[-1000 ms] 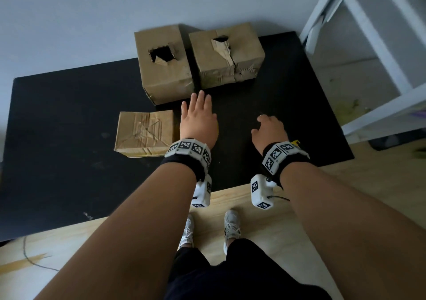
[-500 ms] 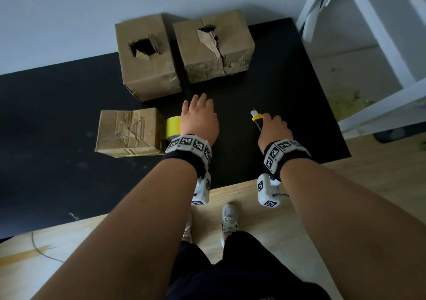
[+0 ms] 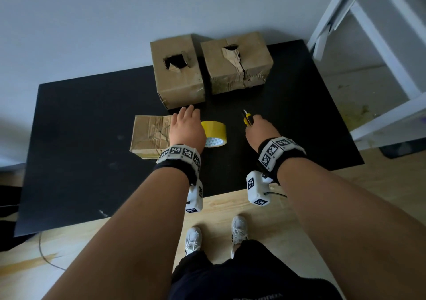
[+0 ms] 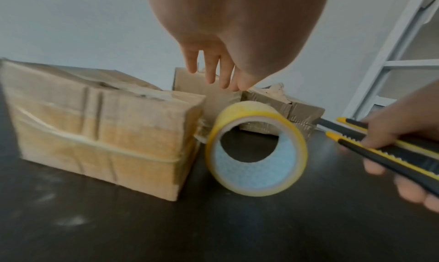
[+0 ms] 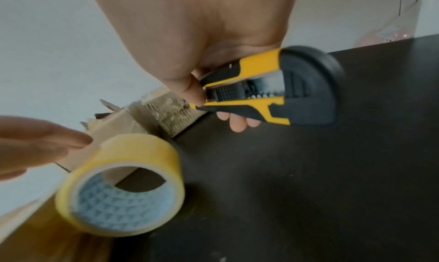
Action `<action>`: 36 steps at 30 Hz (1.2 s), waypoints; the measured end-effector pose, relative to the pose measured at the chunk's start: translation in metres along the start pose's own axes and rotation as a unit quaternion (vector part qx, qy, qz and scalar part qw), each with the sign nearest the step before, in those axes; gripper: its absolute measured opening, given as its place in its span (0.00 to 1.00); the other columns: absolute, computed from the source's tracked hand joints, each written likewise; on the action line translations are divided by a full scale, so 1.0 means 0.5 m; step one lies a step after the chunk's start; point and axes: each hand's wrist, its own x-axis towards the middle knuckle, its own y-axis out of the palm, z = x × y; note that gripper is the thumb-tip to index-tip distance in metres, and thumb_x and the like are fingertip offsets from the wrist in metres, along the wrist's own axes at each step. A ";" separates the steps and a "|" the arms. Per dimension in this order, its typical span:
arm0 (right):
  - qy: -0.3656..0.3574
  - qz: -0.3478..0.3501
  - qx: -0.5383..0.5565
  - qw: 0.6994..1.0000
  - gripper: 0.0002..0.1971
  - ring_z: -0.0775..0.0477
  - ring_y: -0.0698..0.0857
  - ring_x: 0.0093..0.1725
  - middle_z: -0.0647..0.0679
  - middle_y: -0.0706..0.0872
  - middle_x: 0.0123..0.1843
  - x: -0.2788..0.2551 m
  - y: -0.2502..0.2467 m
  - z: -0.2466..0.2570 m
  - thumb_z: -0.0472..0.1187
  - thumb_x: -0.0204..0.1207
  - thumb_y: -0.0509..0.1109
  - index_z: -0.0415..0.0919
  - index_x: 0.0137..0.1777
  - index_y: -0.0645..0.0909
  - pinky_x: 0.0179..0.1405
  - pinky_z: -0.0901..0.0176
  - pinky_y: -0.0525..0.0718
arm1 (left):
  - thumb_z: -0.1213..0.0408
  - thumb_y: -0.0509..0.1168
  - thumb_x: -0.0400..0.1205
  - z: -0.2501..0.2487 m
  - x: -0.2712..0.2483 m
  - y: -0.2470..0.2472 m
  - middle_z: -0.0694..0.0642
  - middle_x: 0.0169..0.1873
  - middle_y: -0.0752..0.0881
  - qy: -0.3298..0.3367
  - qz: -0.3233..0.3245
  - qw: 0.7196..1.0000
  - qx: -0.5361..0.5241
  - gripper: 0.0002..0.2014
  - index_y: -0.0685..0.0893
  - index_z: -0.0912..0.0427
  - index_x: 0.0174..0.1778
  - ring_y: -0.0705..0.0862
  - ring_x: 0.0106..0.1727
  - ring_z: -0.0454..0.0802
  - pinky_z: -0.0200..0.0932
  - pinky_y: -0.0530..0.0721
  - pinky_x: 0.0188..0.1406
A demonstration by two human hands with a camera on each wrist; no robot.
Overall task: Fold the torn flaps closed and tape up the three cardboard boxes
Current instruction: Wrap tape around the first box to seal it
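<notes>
A black table (image 3: 80, 161) stood against a pale grey wall (image 3: 92, 22), over a light wooden floor (image 3: 368, 196); a white frame (image 3: 378, 52) rose at the head view's two o'clock.

At ten o'clock from the table's middle lay the low cardboard box (image 3: 149, 136), its top creased and scored, with tape bands round its side in the left wrist view (image 4: 99, 134). The left hand (image 3: 186, 129) hovered over that box's right end, fingers straight and spread, gripping nothing; from its own wrist camera the hand (image 4: 228, 40) pointed away toward the rear boxes.

At twelve o'clock stood the taller box with the hole (image 3: 177, 73), a ragged dark opening torn in its top and small flaps bent up round it; what was inside could not be made out. Just right of it, at one o'clock, the split box (image 3: 237, 62) showed a tear running from its top down the front face, torn cardboard sticking up.

The roll of yellow tape (image 3: 214, 133) stood on edge on the table just right of the low box, its white patterned core facing the person (image 4: 256, 153), (image 5: 121, 187).

At three o'clock from the roll, the right hand (image 3: 258, 131) was clenched round a yellow-and-black utility knife (image 3: 247, 118), thumb on the slider in the right wrist view (image 5: 261, 89), its tip aimed toward the rear boxes.
</notes>
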 end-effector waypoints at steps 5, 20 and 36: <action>-0.057 -0.031 0.078 0.995 0.17 0.38 0.86 0.53 0.40 0.84 0.56 -0.072 0.019 0.075 0.40 0.85 0.58 0.43 0.72 0.71 0.52 0.44 0.84 | 0.68 0.54 0.85 0.089 -0.044 -0.021 0.53 0.85 0.57 -0.022 0.007 1.000 -0.013 0.28 0.60 0.56 0.84 0.53 0.85 0.52 0.51 0.51 0.84; -0.082 0.097 0.027 0.992 0.34 0.35 0.85 0.62 0.39 0.76 0.75 -0.180 0.125 0.178 0.33 0.84 0.60 0.56 0.86 0.54 0.52 0.44 0.86 | 0.72 0.60 0.83 0.187 -0.105 -0.015 0.49 0.86 0.42 0.115 0.173 0.977 0.054 0.40 0.45 0.51 0.86 0.41 0.86 0.52 0.55 0.45 0.83; -0.081 0.128 -0.016 0.988 0.36 0.36 0.84 0.62 0.40 0.76 0.77 -0.144 0.150 0.207 0.29 0.81 0.66 0.47 0.86 0.58 0.63 0.45 0.84 | 0.73 0.61 0.82 0.181 -0.083 -0.022 0.47 0.86 0.45 0.099 0.205 0.973 0.040 0.41 0.47 0.50 0.86 0.44 0.86 0.51 0.54 0.46 0.83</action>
